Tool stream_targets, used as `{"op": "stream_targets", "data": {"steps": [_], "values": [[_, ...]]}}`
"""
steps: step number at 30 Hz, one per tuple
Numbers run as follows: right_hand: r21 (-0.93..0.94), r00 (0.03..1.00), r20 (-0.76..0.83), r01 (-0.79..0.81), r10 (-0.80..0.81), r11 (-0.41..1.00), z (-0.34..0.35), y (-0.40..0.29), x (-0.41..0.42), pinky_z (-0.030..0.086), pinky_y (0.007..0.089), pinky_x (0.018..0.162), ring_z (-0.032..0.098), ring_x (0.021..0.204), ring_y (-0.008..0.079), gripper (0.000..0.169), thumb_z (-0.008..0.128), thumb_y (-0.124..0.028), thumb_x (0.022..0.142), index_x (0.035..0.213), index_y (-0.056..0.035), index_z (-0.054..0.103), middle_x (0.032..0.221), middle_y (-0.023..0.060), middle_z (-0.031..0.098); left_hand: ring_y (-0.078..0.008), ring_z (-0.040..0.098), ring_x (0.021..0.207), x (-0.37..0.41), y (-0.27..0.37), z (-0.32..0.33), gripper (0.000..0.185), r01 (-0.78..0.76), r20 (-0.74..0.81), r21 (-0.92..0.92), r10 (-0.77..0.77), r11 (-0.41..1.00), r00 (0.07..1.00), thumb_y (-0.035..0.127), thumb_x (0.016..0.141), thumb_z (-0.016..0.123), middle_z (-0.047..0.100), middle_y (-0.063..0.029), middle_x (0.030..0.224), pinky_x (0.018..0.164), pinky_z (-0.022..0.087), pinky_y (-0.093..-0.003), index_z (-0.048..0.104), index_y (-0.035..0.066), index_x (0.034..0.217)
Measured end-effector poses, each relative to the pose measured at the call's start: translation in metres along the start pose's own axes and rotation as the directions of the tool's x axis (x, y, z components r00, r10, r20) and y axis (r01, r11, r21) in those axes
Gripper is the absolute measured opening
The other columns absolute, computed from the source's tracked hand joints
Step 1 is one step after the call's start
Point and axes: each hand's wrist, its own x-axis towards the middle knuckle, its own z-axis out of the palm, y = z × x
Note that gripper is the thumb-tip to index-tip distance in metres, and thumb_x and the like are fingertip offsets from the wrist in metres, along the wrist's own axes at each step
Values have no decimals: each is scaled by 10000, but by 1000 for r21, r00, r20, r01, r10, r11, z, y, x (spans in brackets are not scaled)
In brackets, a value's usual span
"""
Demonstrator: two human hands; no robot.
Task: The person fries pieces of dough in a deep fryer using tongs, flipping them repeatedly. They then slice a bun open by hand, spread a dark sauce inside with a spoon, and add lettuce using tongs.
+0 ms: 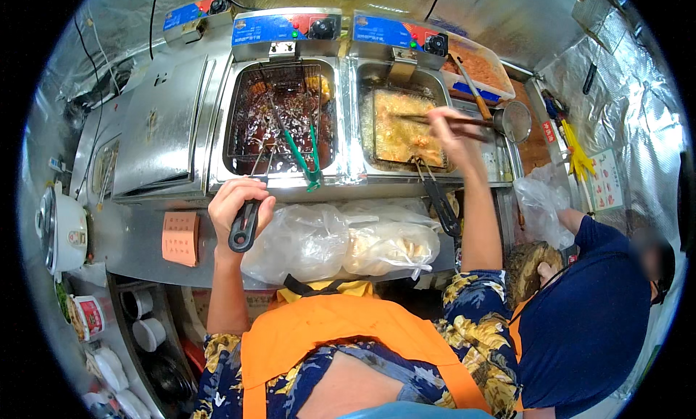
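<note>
My left hand grips the black handle of a wire basket that sits in dark liquid in the left fryer well. Green-handled tongs lean in that basket, near a yellow piece of food. Long dark chopsticks are in my right hand, which is blurred. Their tips reach over pale food in bubbling oil in the right well. The black handle of the right basket juts out over the front edge of the fryer.
Knotted plastic bags lie along the front counter beside orange notes. A strainer and a tub of reddish food stand right. At far left is a rice cooker. A co-worker holds a plastic bag at right.
</note>
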Motion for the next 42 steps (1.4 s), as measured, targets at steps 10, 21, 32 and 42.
{"op": "stream_targets", "data": {"steps": [10,21,32,42], "values": [[-208,984,-142,-133,104,969,-31,25,14,494,317,623,663,695,137,268,546,-404,929,975,-179,686,739,24,692,-265,664,822,-2,1,-2,156,45,34,-6,-44,999,998,-36,659,723,670,-118,825,814,526,-365,617,13,762],[-33,994,38,-105,106,994,-51,-4,-18,492,282,536,673,592,161,281,586,-302,921,894,-48,703,637,71,670,-248,655,752,-3,0,-1,183,21,3,14,-21,1000,1000,-8,627,742,666,-99,787,773,536,-364,616,30,754],[-195,990,-135,-64,38,979,-20,33,-1,487,284,596,642,675,146,157,625,-202,915,916,-64,700,774,55,687,-250,652,749,0,0,-1,190,-15,2,24,15,1000,1000,-20,610,736,665,-97,788,738,535,-349,615,32,747],[65,997,-52,-50,53,997,-3,8,14,463,274,572,621,674,104,191,609,-254,925,961,-89,699,739,20,661,-250,652,750,-2,-1,-2,192,-17,-4,32,18,999,1000,-5,610,746,664,-91,787,751,534,-348,616,35,746]]}}
